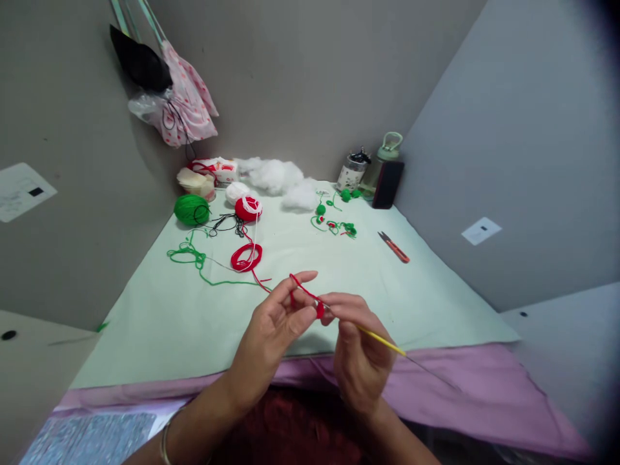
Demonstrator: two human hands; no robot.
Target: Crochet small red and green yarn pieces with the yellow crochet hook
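My left hand (274, 329) is closed in a pinch on a small red crochet piece (320, 310), with red yarn (303, 289) looped over its raised index finger. My right hand (358, 349) grips a yellow-handled crochet hook (382, 339), whose tip meets the red piece. The yarn strand trails back to a red yarn coil (246, 256) on the pale green table cover (426, 290). Both hands hover above the table's near edge.
On the cover lie a green yarn ball (192, 209), a red-and-white yarn ball (248, 207), loose green yarn (194, 258), white stuffing (276, 174), small green and red crochet pieces (339, 226) and orange scissors (394, 248). Bottles (382, 165) stand in the corner. Bags (169, 97) hang on the wall.
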